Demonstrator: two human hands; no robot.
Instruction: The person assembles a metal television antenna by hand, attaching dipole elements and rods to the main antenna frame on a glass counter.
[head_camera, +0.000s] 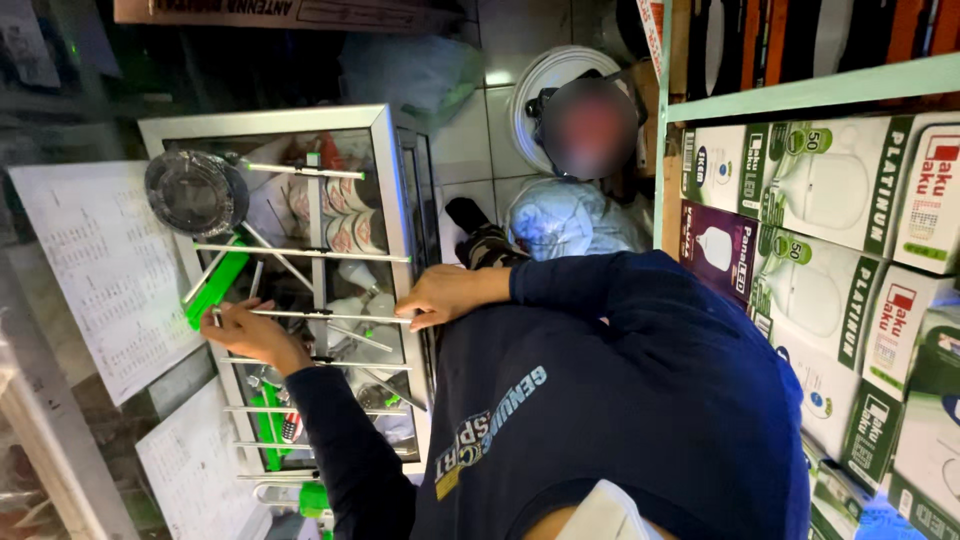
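Head view: left hand (250, 335) pinches one end of thin silver metal antenna rod (315, 315), right hand (440, 296) grips the other end, rod lying across glass display case (385, 180). Green plastic bracket (215, 285) just beside left hand.

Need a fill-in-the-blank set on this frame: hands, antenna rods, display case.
1. Both hands grip the ends of one thin metal ____ of the antenna.
2. The left hand and right hand work over a glass display ____.
3. The black round reel lies on the case, beside a ____ plastic strip.
4. Boxes on the shelf picture light ____.

Missing words: rod; case; green; bulbs
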